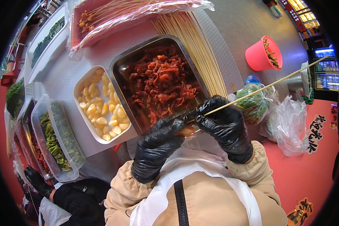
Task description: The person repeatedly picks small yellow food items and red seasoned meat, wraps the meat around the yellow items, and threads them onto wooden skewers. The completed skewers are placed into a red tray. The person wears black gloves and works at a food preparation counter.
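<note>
My right hand (224,127), in a black disposable glove, grips a thin bamboo skewer (267,86) that slants up to the right. My left hand (161,144), gloved the same way, meets it fingertip to fingertip at the skewer's lower end. An orange-brown piece of food (186,131) shows under the left fingers, which hide most of it. Both hands are over the near corner of a metal tray (117,84) of red marinated meat strips (163,76). Left of that tray stands a white dish (78,89) of peeled garlic cloves (101,120).
Bare skewers (199,50) lie beside the tray. A red plastic-lined box (113,34) holds loaded skewers. Green vegetables fill a clear container (76,166). Another person's gloved hand (38,179) is at lower left. A pink bucket (254,58) and plastic bags (288,127) stand right.
</note>
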Tool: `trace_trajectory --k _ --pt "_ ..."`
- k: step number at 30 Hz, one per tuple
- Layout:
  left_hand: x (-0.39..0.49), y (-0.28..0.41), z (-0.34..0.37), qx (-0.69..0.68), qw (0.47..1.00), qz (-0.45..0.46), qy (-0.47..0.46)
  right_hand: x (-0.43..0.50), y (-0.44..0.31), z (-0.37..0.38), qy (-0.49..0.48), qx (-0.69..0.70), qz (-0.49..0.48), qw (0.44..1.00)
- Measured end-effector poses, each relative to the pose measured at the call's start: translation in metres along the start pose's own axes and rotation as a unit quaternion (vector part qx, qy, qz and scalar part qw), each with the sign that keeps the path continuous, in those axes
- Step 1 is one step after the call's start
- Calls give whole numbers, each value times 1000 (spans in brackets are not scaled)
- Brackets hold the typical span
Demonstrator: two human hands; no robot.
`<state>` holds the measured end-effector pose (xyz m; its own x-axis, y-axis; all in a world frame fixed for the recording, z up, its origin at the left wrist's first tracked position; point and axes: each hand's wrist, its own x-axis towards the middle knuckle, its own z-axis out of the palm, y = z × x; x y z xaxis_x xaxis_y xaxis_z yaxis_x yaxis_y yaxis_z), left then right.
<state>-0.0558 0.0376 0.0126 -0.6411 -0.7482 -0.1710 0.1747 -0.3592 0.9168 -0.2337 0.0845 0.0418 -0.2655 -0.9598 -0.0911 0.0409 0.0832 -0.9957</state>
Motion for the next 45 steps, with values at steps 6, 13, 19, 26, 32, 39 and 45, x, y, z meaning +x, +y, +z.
trace_trajectory --k 6,13,19,26,32,39,45 --pt "-2 -6 -7 8 1000 -16 -18 1 -4 1 -24 21 72 997" --pt "-3 -10 -3 -173 983 -55 24 2 -5 5 -28 125 86 988" --pt "-4 -8 -3 -146 985 -83 39 1 -4 7 -40 85 75 993" --pt "-1 -6 -2 -161 980 -90 73 2 3 11 -16 -77 -84 993" --pt "5 -3 -3 -220 969 -38 102 -9 6 19 52 -139 -133 980" --pt "5 -3 0 -263 955 -38 133 -7 16 25 10 -226 -243 943" --pt "4 -6 1 -292 948 -13 127 -9 17 36 41 -276 -240 930"
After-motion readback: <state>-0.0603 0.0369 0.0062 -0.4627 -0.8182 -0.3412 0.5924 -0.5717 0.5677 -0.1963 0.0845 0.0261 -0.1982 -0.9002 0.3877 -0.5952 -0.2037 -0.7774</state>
